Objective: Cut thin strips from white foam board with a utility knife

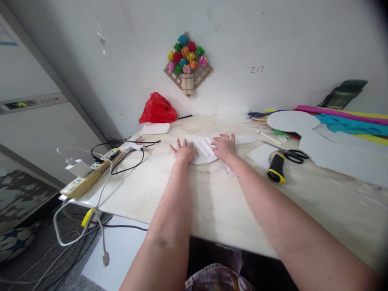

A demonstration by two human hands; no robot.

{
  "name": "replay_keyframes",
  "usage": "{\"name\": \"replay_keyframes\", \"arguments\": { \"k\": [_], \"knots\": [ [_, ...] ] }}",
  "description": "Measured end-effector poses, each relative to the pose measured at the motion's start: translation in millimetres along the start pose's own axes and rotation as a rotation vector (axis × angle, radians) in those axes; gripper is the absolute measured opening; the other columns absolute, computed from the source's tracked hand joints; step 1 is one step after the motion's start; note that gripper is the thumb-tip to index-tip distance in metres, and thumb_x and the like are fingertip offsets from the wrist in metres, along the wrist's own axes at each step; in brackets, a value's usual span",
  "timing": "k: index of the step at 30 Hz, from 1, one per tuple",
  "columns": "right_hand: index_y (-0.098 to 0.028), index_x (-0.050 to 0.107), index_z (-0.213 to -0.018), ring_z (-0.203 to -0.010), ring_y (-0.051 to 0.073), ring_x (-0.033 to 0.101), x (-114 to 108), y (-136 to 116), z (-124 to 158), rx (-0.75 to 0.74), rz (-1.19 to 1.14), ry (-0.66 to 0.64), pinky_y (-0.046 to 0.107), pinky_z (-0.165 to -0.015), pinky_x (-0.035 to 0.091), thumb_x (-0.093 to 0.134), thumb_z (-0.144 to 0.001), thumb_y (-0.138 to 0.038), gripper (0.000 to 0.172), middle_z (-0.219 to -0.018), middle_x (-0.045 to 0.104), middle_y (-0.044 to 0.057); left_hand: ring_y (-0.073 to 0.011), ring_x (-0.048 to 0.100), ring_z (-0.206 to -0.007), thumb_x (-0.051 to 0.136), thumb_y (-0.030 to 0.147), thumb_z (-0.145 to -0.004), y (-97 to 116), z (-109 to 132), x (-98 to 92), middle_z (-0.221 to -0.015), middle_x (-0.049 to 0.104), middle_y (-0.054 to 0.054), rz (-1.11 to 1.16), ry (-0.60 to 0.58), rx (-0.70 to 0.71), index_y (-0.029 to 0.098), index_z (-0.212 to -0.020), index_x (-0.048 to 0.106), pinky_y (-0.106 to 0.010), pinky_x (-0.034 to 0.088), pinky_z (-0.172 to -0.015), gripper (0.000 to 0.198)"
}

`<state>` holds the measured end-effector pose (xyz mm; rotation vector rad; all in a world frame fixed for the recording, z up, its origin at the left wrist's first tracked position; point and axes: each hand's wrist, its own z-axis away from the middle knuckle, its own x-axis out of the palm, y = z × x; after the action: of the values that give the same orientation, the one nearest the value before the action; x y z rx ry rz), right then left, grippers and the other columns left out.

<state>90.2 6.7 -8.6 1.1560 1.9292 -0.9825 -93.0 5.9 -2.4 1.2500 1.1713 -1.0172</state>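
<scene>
Paper (205, 151), white, with slanting bands and a curved near edge

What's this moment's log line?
Left hand: on white curve-edged paper; right hand: on same paper; black-handled metal scissors: unheld, at right

Flwr decor (188, 64) hangs on wall (257, 32) – pwr strip (90, 175) L.

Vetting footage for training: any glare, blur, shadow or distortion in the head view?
Head view: upper-right corner dark; right forearm looks stretched; white cutout soft at far right; faint shading, no harsh glare, on table between forearms; left hand and right hand readable.
</scene>
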Motion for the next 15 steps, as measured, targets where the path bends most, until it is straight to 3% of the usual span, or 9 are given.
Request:
{"name": "replay_keyframes", "arguments": {
  "k": [6, 11, 15],
  "knots": [
    [-0.034, 0.07, -0.098, -0.135, 0.024, 0.029, -5.4, 0.4, 3.0, -0.059, 0.102, -0.111, 0.057, -0.112, 0.002, 0.05, -0.081, -0.028, 0.027, -0.131, 0.055, -0.006, -0.0311, -0.007, -0.142, 0.026, 0.053, -0.087, 4.9, 1.9, -1.3, -0.155, 0.017, 0.004, -0.022, 0.058, 0.033, 0.036, -0.139, 0.038, -0.066, -0.007, -0.105, 0.056],
    [-0.034, 0.069, -0.101, -0.135, 0.025, 0.029, -8.0, 1.0, 4.0, -0.076, 0.119, -0.13, 0.059, -0.111, 0.004, 0.051, -0.082, -0.031, 0.027, -0.132, 0.054, -0.005, -0.0296, 0.002, -0.142, 0.028, 0.058, -0.087, 15.1, 10.6, -9.3, -0.144, 0.042, 0.001, -0.057, 0.125, 0.175, 0.034, -0.134, 0.047, -0.062, -0.015, -0.105, 0.056],
    [-0.034, 0.07, -0.1, -0.136, 0.026, 0.028, -6.9, 3.1, 5.2, -0.119, 0.12, -0.136, 0.06, -0.111, 0.001, 0.051, -0.082, -0.033, 0.026, -0.13, 0.056, -0.004, -0.0297, 0.009, -0.142, 0.034, 0.06, -0.084, 20.1, 17.6, -15.2, -0.139, 0.049, 0.0, -0.075, 0.097, 0.249, 0.032, -0.131, 0.05, -0.059, -0.017, -0.106, 0.057]
  ]
}}
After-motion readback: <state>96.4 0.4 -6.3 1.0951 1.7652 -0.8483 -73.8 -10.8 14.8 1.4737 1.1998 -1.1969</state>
